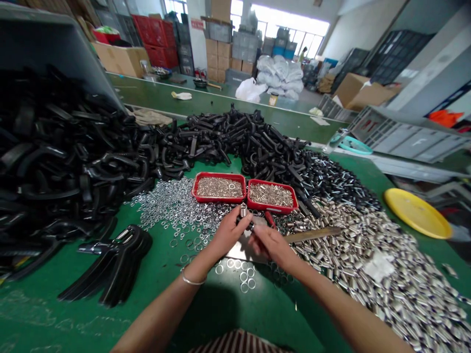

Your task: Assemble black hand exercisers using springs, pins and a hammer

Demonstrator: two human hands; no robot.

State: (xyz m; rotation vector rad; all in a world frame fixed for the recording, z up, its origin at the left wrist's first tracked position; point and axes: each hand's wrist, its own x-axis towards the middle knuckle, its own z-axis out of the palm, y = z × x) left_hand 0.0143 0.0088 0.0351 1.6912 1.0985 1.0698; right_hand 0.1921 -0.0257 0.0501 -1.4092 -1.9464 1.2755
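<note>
My left hand (230, 231) is closed, thumb and fingers pinching a small ribbed metal cylinder (243, 211) that stands upright above the thumb. Close against it, my right hand (270, 241) is closed too, its fingertips at a small dark part (251, 226) between the hands. What the right fingers grip is mostly hidden. Below both hands lies a pale flat plate (235, 252). Several loose metal rings (244, 276) rest just in front of it. Two red trays of small metal parts, the left tray (219, 200) and the right tray (272, 210), sit right behind my hands.
Black curved parts (235, 135) are heaped behind the trays and at left. Metal nuts (165, 203) spread left; metal sleeves (368, 255) and black-headed screws (331, 179) lie right. A wooden stick (312, 235), a yellow lid (417, 213) and assembled black handles (117, 260) lie on the green table.
</note>
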